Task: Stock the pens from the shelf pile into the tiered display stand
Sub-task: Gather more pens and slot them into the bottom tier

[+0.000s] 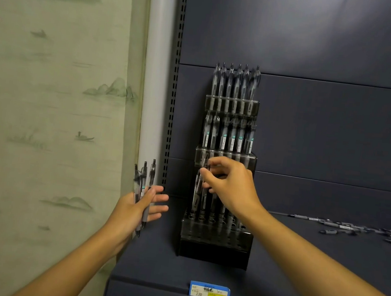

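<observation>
The tiered display stand (216,237) sits on the dark shelf (152,271), and I use it as the landmark throughout. Its top two tiers look full, each with a row of upright pens. The third tier holds several pens behind the right hand, though that hand hides part of the row. The lowest, frontmost rows of holes appear unfilled. By my estimate the job is past halfway, with the front tiers left to fill.

Far to the right of the stand, a loose pile of pens (355,228) lies on the shelf, waiting to be stocked.

The right hand (230,187) is directly in front of the stand's third tier. Its fingers (207,173) are curled together, pinching the top of one pen (199,189) that stands roughly upright over that tier's leftmost holes; whether its tip is seated I cannot tell.

To the left of the stand, the left hand (139,205) holds a small bundle of pens (143,185) upright, thumb clamped across the barrels, the other fingers stretched out loosely toward the stand.
</observation>
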